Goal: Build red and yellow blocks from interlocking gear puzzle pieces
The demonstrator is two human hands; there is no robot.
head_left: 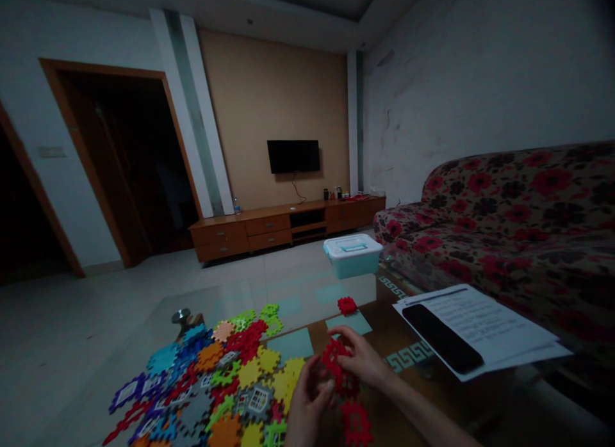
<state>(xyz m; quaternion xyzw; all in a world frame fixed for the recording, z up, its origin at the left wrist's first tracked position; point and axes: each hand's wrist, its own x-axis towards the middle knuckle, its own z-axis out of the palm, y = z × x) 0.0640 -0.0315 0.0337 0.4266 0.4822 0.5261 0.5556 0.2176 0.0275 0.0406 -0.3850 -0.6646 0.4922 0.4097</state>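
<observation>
Red toothed interlocking plastic pieces (335, 352) are between my hands above the glass table. My right hand (362, 360) pinches the upper piece from the right, thumb in front and fingers over its top. From the left, my left hand (310, 399) curls its fingers at the piece's edge, thumb bent inward. Just below hangs or lies another red toothed piece (356, 423); whether it is joined to the held ones I cannot tell. A heap of multicoloured toothed pieces (250, 373) spreads left of my left hand. One more red piece (346, 305) lies apart, beyond my hands.
On the glass table (312, 293) stands a lidded turquoise box (355, 261) at the far side. Papers (509, 332) and a black phone (442, 338) lie to the right. A floral sofa (504, 223) is beyond them, a low wooden cabinet (269, 232) along the wall.
</observation>
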